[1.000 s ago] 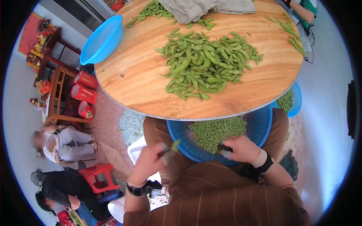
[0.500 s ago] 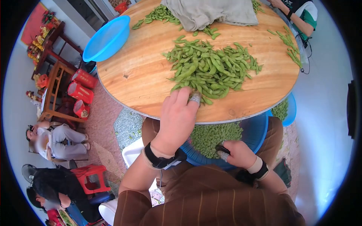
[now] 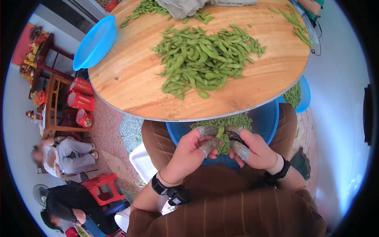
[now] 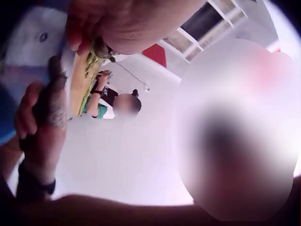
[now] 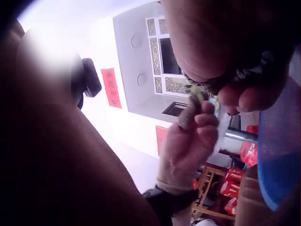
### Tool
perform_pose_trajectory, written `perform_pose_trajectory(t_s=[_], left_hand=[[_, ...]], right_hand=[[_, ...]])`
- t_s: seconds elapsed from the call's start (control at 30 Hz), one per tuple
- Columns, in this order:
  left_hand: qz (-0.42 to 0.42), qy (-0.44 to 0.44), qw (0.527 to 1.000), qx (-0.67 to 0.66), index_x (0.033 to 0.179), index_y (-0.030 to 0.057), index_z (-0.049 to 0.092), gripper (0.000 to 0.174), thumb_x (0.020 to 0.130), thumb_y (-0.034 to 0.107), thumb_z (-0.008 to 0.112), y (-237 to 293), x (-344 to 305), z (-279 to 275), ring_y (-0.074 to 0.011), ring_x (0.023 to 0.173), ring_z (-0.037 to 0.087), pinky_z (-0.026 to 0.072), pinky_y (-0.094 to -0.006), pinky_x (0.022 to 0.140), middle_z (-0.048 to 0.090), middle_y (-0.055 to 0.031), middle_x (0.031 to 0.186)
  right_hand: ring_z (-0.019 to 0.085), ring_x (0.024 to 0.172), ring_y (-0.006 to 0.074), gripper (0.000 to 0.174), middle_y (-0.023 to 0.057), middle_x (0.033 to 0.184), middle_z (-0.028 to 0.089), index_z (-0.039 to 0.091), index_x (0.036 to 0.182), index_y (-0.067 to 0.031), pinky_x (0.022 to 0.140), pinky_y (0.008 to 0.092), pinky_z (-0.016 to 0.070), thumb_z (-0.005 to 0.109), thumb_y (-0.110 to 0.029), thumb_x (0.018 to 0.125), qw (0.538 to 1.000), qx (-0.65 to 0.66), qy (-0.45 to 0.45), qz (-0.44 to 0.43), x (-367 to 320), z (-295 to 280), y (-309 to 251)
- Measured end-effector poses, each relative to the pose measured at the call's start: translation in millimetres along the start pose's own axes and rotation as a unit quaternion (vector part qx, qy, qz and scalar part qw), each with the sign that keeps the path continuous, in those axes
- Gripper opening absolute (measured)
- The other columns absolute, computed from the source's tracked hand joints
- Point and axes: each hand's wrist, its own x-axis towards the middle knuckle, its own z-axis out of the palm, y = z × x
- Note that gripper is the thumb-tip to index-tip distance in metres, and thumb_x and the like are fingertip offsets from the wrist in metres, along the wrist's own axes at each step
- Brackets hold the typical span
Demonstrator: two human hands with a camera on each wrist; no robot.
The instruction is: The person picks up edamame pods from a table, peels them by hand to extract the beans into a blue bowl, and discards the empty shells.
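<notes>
Over the blue basin (image 3: 272, 122) both hands meet, thumbs and forefingers wrapped in greyish coverings. My left hand (image 3: 191, 149) pinches a green pod (image 3: 220, 132) between thumb and forefinger; the right wrist view shows the pod (image 5: 196, 94) at the left fingertips. Against the pod's other side, my right hand (image 3: 254, 149) grips a small dark tool (image 3: 235, 136), whose full shape is hidden. Shelled beans (image 3: 241, 120) lie in the basin under the hands. A large heap of pods (image 3: 205, 55) is on the round wooden table (image 3: 130, 91).
An empty blue basin (image 3: 94, 42) stands at the table's left edge, a grey cloth (image 3: 181, 7) at its far side. Another blue basin (image 3: 304, 94) with beans is at the right below the table. People sit at the lower left, near a red stool (image 3: 103, 187).
My left hand went up to the near edge of the pod heap, then came back down with a pod to my right hand. The right hand has stayed over the basin with the dark tool.
</notes>
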Motion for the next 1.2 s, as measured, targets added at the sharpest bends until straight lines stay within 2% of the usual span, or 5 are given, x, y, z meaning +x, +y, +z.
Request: perform_pose_trajectory(t_s=[0.5,0.57,0.67,0.87,1.2], left_hand=[[0.000,-0.031,0.986,0.161,0.094,0.0015,0.056,0.006,0.089,0.000,0.052,-20.2,7.5,4.9,-0.0083,0.066,0.055,0.0461,-0.0241,0.057,0.061,-0.0040,0.082],[0.300,0.041,0.756,0.581,0.095,0.0005,0.055,0.007,0.088,0.000,0.054,-27.8,9.6,2.9,-0.0094,0.064,0.055,0.0455,-0.0249,0.056,0.060,-0.0057,0.080],[0.342,0.033,0.687,0.640,0.098,-0.0008,0.055,0.011,0.087,0.002,0.057,-29.3,10.1,-3.0,-0.0114,0.059,0.053,0.0449,-0.0259,0.053,0.057,-0.0069,0.072],[-0.099,-0.157,0.970,-0.159,0.097,-0.0007,0.058,0.016,0.086,0.009,0.063,-8.8,1.1,-15.8,-0.0181,0.054,0.055,0.0471,-0.0317,0.055,0.060,-0.0114,0.068],[0.146,0.030,0.905,0.397,0.105,-0.0007,0.057,0.020,0.086,0.006,0.062,-42.1,13.2,-10.4,-0.0138,0.059,0.057,0.0474,-0.0269,0.054,0.061,-0.0049,0.077]], right_hand=[[0.049,0.051,0.0057,0.043,0.0010,0.080,0.059,0.038,0.136,-0.0067,0.046,0.0200,0.0426,0.042,-0.008,0.093,0.996,0.070,-0.030,0.038,-5.3,-4.2,10.7],[0.047,0.050,0.0055,0.040,0.0002,0.076,0.056,0.039,0.134,-0.0076,0.044,0.0199,0.0408,0.042,-0.010,0.094,0.994,0.103,-0.025,0.029,-2.5,-1.5,13.5],[0.045,0.050,0.0054,0.037,0.0003,0.073,0.051,0.041,0.132,-0.0080,0.043,0.0201,0.0386,0.043,-0.011,0.095,0.996,0.086,-0.020,0.030,4.1,0.6,18.7],[0.037,0.048,0.0046,0.029,-0.0009,0.071,0.045,0.044,0.126,-0.0103,0.041,0.0204,0.0338,0.041,-0.012,0.097,0.863,0.459,-0.163,0.137,-6.0,-4.5,9.5],[0.037,0.050,0.0047,0.025,-0.0017,0.071,0.046,0.046,0.122,-0.0122,0.044,0.0208,0.0357,0.042,-0.014,0.098,0.952,0.252,0.015,0.171,15.3,15.1,28.2]])
